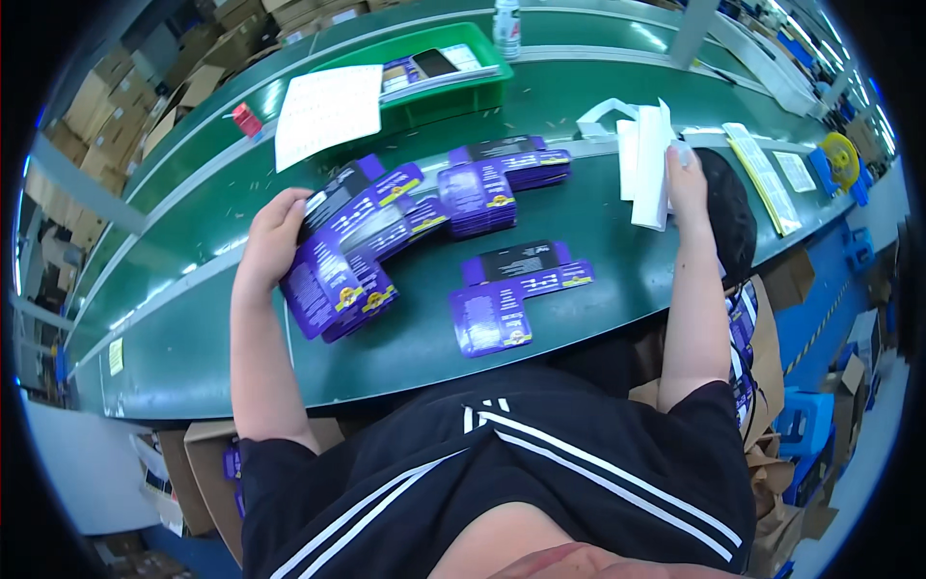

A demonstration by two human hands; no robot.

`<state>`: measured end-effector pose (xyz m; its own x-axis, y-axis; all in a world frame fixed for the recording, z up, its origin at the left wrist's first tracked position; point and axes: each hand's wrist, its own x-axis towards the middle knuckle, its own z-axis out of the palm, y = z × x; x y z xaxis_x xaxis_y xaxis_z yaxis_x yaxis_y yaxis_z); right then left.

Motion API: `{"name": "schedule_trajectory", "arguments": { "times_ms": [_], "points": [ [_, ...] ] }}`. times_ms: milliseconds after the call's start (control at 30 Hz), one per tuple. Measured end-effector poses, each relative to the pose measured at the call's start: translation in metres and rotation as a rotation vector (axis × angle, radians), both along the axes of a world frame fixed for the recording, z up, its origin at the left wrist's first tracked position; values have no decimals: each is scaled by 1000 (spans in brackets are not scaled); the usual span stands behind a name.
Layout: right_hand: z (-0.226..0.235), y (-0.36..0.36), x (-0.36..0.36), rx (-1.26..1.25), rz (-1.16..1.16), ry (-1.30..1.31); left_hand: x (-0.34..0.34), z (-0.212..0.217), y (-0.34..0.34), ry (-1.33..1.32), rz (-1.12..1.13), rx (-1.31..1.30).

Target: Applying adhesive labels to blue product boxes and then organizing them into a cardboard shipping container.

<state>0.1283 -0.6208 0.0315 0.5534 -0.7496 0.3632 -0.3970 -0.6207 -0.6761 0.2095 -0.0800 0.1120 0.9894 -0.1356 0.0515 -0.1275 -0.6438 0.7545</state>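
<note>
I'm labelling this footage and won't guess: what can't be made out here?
All in the head view:
Purple cartons at the left grip: count lost to overlap and blur.
Bottle: top cut off by the upper edge.
Black item: partly hidden behind the right forearm.
Green bin: lower contents hidden by its wall and a white sheet.

A free lane for a hand crosses the green surface [593, 232] between the single flat carton [492, 314] and the white papers [648, 169] held by the right hand [687, 183]. The fanned purple cartons [362, 241] at the left hand [275, 236] obstruct left of centre; the carton stack [477, 198] obstructs far centre. Beyond it, the green bin [453, 101] limits far reach. The black object [730, 217] obstructs the right. Open surface extends near left.
</note>
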Motion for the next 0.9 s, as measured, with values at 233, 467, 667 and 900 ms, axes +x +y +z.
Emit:
{"name": "schedule_trajectory", "arguments": {
  "times_ms": [233,467,667,900],
  "points": [
    [18,194,-25,538,952,45,7,-8,-1,91,-47,181],
    [17,360,-39,1249,901,509,39,-42,16,-202,-185,634],
    [4,400,-13,1335,779,383,75,-53,12,475,-388,318],
    [-24,402,-4,1261,859,355,78,-62,35,717,-466,146]
  ]
}}
